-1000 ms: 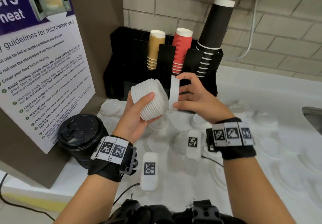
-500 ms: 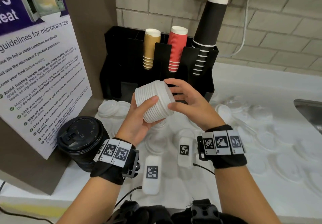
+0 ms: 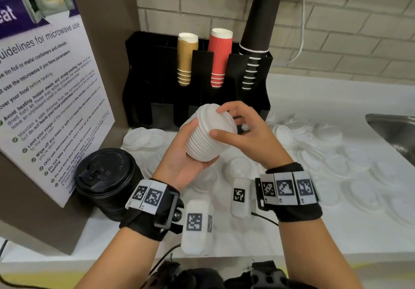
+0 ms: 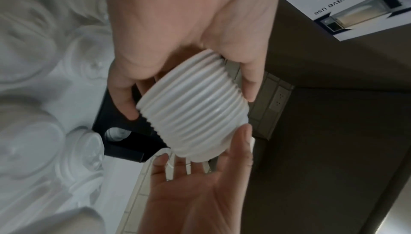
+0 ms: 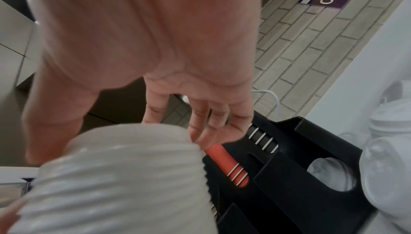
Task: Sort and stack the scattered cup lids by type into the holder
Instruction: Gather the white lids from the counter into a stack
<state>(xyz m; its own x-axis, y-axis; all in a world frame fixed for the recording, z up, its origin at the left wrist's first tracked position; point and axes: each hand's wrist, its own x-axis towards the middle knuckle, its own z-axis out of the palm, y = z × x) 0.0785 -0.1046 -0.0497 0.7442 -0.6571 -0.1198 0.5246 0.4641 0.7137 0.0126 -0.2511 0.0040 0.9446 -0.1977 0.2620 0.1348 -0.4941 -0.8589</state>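
A ribbed stack of white lids hangs tilted in front of the black holder. My left hand grips the stack from below and the left, thumb on its side. My right hand cups the stack's upper end, with its index finger over the top lid and its thumb on the rim. The left wrist view shows the stack between my left hand and right hand. In the right wrist view the stack sits under my right hand, beside the holder.
Several clear and white lids lie scattered over the white counter, more at the holder's foot. A stack of black lids stands at the left by the poster. Brown, red and black cups fill the holder. A sink lies far right.
My right hand has set the single white lid it held onto the end of the stack and now cups that end. The stack has tilted more upright.
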